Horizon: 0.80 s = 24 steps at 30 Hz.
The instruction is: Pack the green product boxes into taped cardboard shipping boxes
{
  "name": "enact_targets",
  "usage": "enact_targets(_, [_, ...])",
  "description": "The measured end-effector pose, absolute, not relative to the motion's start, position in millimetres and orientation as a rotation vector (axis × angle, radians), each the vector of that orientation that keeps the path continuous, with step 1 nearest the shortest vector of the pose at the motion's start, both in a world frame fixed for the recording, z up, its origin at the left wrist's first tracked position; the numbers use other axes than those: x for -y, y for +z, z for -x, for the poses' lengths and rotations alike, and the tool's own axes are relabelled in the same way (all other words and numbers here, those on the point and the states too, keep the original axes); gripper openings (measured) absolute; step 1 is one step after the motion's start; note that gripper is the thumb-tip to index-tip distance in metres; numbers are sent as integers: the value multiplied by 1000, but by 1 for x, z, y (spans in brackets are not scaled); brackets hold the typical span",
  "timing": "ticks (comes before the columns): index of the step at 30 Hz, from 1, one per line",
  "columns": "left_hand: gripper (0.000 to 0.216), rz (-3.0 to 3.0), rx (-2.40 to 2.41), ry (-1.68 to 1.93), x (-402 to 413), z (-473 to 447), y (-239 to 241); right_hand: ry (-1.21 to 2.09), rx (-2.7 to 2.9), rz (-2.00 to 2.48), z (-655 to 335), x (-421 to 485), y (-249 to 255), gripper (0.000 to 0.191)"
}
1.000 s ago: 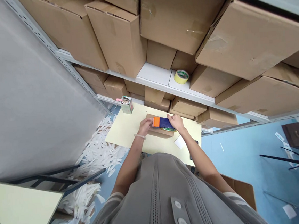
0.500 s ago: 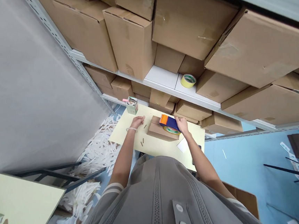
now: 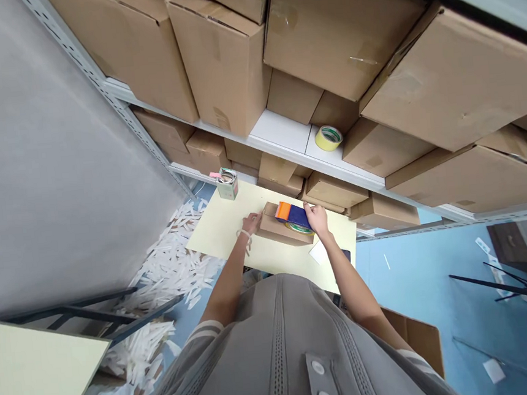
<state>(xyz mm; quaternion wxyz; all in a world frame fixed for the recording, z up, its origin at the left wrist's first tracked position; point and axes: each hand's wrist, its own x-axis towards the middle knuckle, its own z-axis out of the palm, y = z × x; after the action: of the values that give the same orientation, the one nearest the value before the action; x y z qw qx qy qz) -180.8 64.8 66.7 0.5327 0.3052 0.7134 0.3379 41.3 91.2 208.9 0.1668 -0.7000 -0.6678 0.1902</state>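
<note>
A small closed cardboard box (image 3: pixel 279 233) lies on the pale yellow table. My left hand (image 3: pixel 251 223) is at its left end, with the fingers against the edge there, and a light band circles that wrist. In my right hand (image 3: pixel 317 218) is a blue and orange tape dispenser (image 3: pixel 296 214), the fingers wrapped round its right end. The dispenser sits low over the box top, and a yellow tape roll shows beneath it. Whether the tape touches the cardboard is hidden.
A shelf rack full of cardboard boxes (image 3: pixel 340 25) rises behind the table (image 3: pixel 211 226). A yellow tape roll (image 3: pixel 328 138) rests on the shelf. At the table's back left stands a small green box (image 3: pixel 228 185). White paper strips (image 3: pixel 176 248) litter the floor. An open carton (image 3: pixel 416 338) is at right.
My left hand has moved right, from over the bare table to the box's left end. My right hand still holds the tape dispenser over the box. The view has shifted slightly.
</note>
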Motion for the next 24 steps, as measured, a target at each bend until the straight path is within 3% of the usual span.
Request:
enact_targets(6, [43,-1055,-1761,728,-54,202,77,536,1934,2052,-41,-92,208,58])
enact_targets(11, [92,-2075,-1394,388,-71,211,117,505,1988,2090,-41,-96,208,59])
enact_targets(15, [130,-2402,-1270,37,-84,187,136,492,2029,2131,-38,-94,210,61])
enact_targets(24, [121,-2565,-1298,-168,-93,166,138,425,2155,2260,-28,-99,226,64])
